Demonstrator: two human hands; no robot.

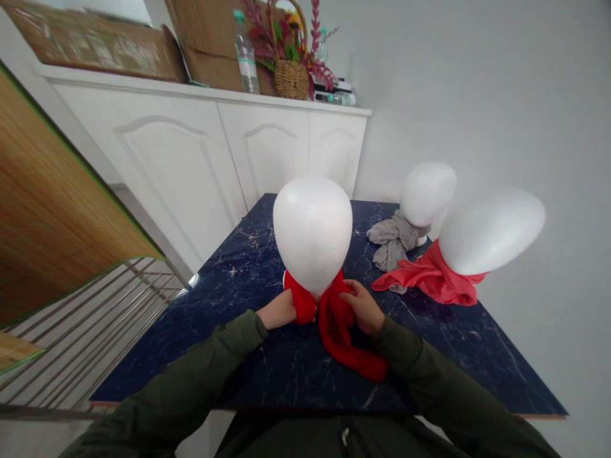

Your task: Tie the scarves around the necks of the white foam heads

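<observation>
A white foam mannequin head (312,229) stands upright in front of me on the dark blue marbled table (238,254). Round its neck runs a red scarf (334,324), one end of which trails over the tabletop towards me on the right. My left hand (279,310) is closed on the scarf at the left of the neck, its fingertips hidden in the cloth. On the other side my right hand (363,306) pinches the scarf between thumb and fingers, just right of the neck.
To the right stand two more white mannequin heads, one with a grey scarf (394,235), the other with a coral-red scarf (436,277). A metal rack (95,337) is at the left. Behind, a white cabinet (176,159) bears boxes, a bottle (247,60) and a flower basket (291,79).
</observation>
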